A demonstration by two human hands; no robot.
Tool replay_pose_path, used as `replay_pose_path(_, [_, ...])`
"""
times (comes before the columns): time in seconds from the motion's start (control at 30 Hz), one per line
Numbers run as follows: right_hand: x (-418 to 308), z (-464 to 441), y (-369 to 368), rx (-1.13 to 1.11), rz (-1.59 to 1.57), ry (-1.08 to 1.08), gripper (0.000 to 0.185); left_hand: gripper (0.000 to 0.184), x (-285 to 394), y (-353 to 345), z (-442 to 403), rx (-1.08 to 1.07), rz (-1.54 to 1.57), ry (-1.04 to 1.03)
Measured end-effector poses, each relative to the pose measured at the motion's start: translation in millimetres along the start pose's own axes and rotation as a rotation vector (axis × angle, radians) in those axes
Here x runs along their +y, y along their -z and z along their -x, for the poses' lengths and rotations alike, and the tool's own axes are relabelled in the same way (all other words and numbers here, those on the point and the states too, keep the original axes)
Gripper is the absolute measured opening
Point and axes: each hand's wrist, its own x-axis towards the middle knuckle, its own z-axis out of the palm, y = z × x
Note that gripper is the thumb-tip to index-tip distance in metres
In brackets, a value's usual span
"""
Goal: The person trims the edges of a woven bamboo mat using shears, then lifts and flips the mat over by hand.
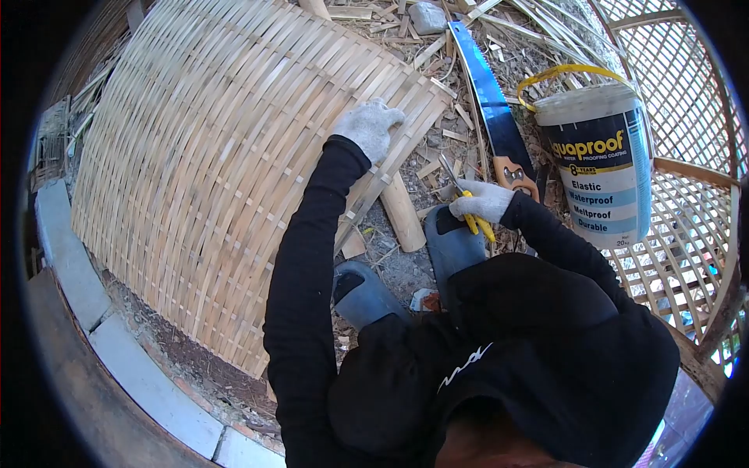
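Note:
A large woven bamboo mat (211,148) spreads over the ground on the left, its right edge ending in loose strip ends. My left hand (367,129), in a white glove, is closed on the mat near that edge, with the fingertips partly hidden. In my right hand (482,203), also gloved, is a pair of yellow-handled pliers (482,228) whose thin metal tips point up and to the left. That hand is just right of the mat, above my right sandal (450,248). A round piece of wood (402,212) pokes out from beneath the mat's edge.
A handsaw (493,101) with a blue blade lies beyond my right hand. Beside it stands a waterproof-coating bucket (597,168) with a yellow handle. Bamboo lattice (679,86) rises at right. Grey blocks (148,382) line the lower left. Offcuts litter the ground near a stone (427,17).

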Motion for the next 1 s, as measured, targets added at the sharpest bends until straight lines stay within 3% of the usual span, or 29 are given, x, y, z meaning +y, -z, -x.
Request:
replay_pose_path(0.37, [-5.0,0.5,-1.0,0.023,0.02,0.023,0.042,0.012,-17.5,8.5,6.2,-0.016,-0.15,-0.102])
replay_pose_path(0.57, [-1.0,-1.4,1.2,0.02,0.007,0.003,0.042,0.011,-12.7,11.8,23.8,0.081,-0.004,-0.04])
replay_pose_path(0.67, [-6.2,1.0,1.1,0.02,0.011,0.002,0.043,0.01,-10.2,3.6,35.8,0.078,-0.134,0.005])
replay_pose_path(1.0, [-20.9,10.4,5.2,-0.006,0.06,0.002,0.051,0.006,4.9,-31.2,61.4,0.44,-0.066,0.183])
